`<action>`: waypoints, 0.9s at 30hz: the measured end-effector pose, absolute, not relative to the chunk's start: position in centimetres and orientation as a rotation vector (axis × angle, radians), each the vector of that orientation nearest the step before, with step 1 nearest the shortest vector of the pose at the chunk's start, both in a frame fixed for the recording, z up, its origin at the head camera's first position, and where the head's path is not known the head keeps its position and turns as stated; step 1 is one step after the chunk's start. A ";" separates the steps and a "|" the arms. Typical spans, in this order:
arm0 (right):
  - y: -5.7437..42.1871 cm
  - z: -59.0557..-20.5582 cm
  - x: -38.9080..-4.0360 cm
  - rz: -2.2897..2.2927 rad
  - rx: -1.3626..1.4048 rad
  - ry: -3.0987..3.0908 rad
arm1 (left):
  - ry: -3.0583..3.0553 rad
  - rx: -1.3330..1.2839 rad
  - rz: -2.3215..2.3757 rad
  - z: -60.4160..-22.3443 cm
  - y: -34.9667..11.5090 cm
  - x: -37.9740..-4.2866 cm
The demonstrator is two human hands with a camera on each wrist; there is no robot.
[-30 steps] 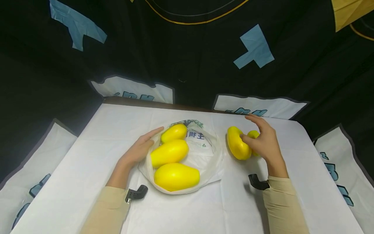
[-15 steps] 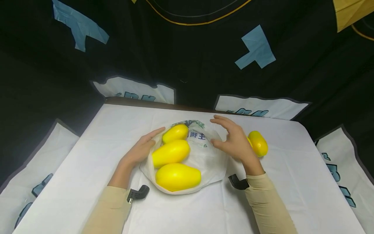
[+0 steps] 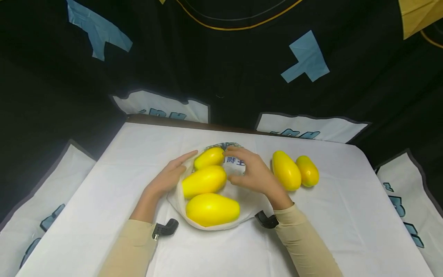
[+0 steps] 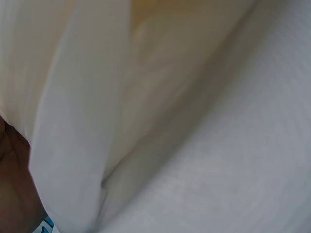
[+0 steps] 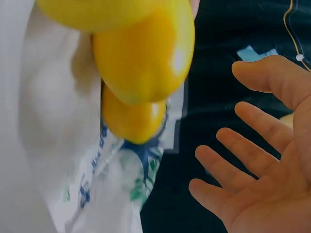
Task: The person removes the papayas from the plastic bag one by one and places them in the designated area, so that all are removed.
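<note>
A white plastic bag (image 3: pixel 249 198) with printing lies with its mouth gaping, and inside are three yellow oblong fruits: a small one (image 3: pixel 209 158) at the back, a longer one (image 3: pixel 204 181) in the middle and a large one (image 3: pixel 212 209) in front. My left hand (image 3: pixel 167 177) rests against the bag's left rim, index finger straight; the bag's wall hides much of it in the left wrist view. Over the bag's right side my right hand (image 3: pixel 254 171) has its fingers spread, fingertips close to the back fruit. The palm holds nothing in the right wrist view.
To the bag's right, two more yellow fruits lie side by side, a larger one (image 3: pixel 286 171) and a smaller one (image 3: pixel 307 171). All rests on a white-covered table (image 3: pixel 349 215). A black curtain (image 3: pixel 225 73) hangs behind the far edge.
My right hand has moved left from beside the two loose fruits to over the bag, leaving them both in plain view. The left hand stays at the bag's rim.
</note>
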State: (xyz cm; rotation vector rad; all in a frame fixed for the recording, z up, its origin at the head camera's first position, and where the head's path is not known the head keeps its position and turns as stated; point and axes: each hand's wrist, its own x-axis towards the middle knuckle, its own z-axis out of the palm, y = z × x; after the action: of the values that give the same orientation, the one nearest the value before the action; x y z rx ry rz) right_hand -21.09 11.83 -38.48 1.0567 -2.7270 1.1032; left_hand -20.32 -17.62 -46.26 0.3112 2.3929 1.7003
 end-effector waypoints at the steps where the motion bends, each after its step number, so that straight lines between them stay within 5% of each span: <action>1: 11.5 -38.6 -21.1 1.104 1.082 -2.725 | 2.394 0.309 1.697 -46.2 -17.6 -20.3; 27: 8.1 -41.7 -21.3 1.014 1.264 -2.942 | 2.410 0.330 1.674 -46.3 -17.6 -20.2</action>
State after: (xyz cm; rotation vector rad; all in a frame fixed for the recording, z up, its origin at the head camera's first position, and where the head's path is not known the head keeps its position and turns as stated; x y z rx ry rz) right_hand -21.30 8.13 -41.74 1.2635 -2.9417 1.0137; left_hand -20.25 -17.62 -46.27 0.3302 2.4099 1.6735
